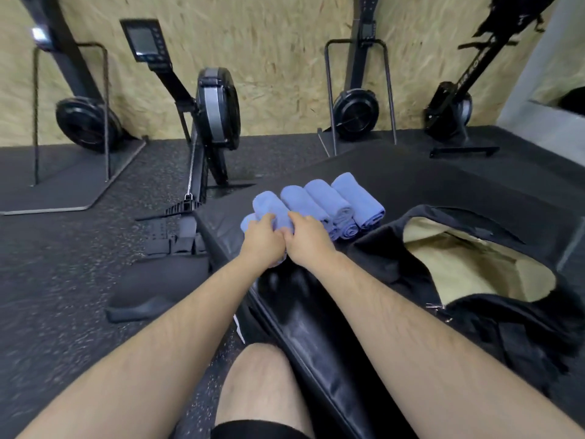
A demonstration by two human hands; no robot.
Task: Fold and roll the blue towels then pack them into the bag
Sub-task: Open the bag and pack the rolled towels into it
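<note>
Several rolled blue towels (335, 201) lie side by side on a black padded mat (411, 182). My left hand (264, 239) and my right hand (305, 237) sit knuckle to knuckle on the nearest blue towel (269, 205), at the left end of the row, fingers curled round it. Part of that towel is hidden under both hands. To the right lies a black bag (395, 248), its mouth open and showing a tan lining (474, 264).
Rowing machines (215, 106) stand along the wooden wall, one rail running toward the mat's left edge. A black foot-shaped pad (139, 308) lies on the speckled rubber floor at the left. My bare knee (259, 384) is at the bottom.
</note>
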